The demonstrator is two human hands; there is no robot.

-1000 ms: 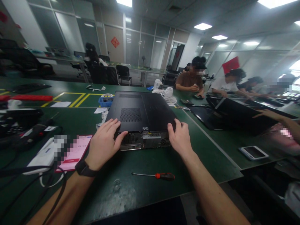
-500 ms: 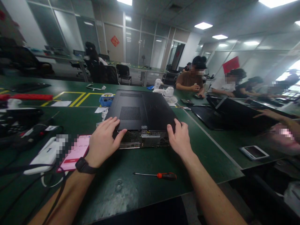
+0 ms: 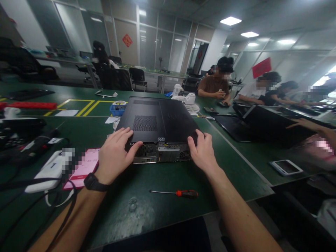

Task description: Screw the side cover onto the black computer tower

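Head view, black computer case [image 3: 157, 120], left hand [image 3: 114, 159] and right hand [image 3: 202, 154] on its near top corners, fingers [image 3: 123, 135] spread

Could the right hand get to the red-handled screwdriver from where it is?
Probably yes: the screwdriver lies in the open on the table, just nearer than the right hand on the computer case, with nothing between.

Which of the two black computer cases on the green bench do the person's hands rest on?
The closed case straight ahead, vent grille on top: left hand and right hand rest on its near edge. The other case, to the right, lies open.
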